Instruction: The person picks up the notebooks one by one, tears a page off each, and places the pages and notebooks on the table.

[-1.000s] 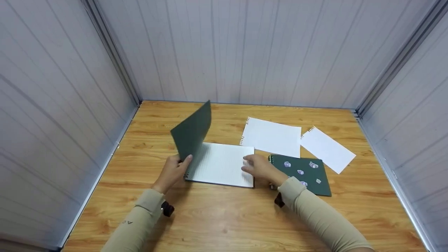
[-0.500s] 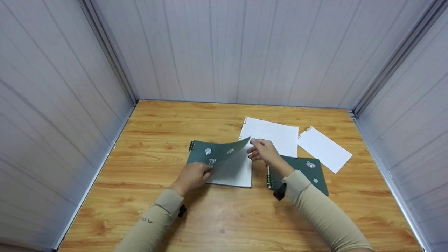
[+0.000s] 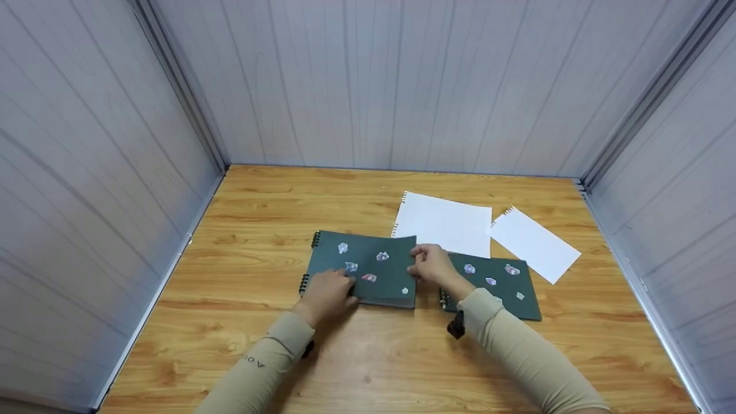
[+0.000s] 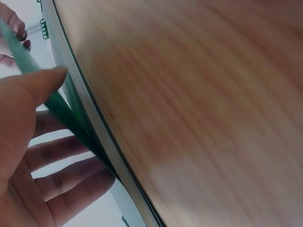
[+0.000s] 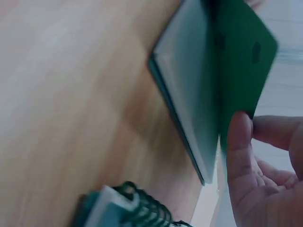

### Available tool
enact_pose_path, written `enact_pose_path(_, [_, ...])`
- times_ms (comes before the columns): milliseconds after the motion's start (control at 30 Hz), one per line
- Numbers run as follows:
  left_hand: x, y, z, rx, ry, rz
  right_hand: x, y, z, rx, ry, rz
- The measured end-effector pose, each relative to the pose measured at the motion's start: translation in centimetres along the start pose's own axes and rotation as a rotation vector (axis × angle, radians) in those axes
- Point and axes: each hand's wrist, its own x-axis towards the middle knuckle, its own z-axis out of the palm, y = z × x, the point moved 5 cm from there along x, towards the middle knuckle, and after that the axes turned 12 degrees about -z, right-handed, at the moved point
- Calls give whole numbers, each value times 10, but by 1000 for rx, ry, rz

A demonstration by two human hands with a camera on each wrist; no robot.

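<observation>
A green spiral notebook (image 3: 328, 253) with small stickers lies in the middle of the table, its cover slightly raised over the pages. My left hand (image 3: 326, 294) rests on that cover near the front edge; in the left wrist view, its fairly straight fingers (image 4: 78, 189) lie against the cover and the thumb reaches over its edge. At the right edge, my right hand (image 3: 432, 264) pinches the cover between thumb and forefinger. The right wrist view shows the lifted green cover (image 5: 241, 61) above the page block (image 5: 189, 99). Spiral rings line the notebook's left side.
A second green spiral notebook (image 3: 500, 299) with stickers lies to the right, partly behind my right forearm. Beyond it lie two torn-out white sheets, one larger (image 3: 448, 221) and one narrower (image 3: 536, 244). Pale panel walls (image 3: 368, 86) enclose the wooden table (image 3: 368, 362).
The notebook's cover has swung from upright at the left to nearly down over the pages. My left hand moved right with it; my right hand has taken hold of its right edge.
</observation>
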Motion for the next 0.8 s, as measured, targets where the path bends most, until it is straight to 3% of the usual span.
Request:
enact_pose_path(167, [0,-3,0,-29,-39,1,2,12,10,-126,23,-96])
enact_pose_path(233, [0,-4,1,-49,-42,2,3,16,13,-216,1,-114])
enact_pose_path(333, [0,-6,2,-90,-51,-6,16,40,22,-384,-40,-141])
enact_pose_path(467, [1,-9,3,-137,-58,-17,12,33,24,-491,-82,-102])
enact_pose_path(567, [2,-10,2,-147,-68,-20,-1,9,19,-487,-93,-88])
enact_pose_path(700, [7,-13,0,-143,-75,-32,-6,-1,11,-496,-54,-146])
enact_pose_path(800, [12,-18,-3,-132,-54,-50,-9,-7,-5,-529,18,-188])
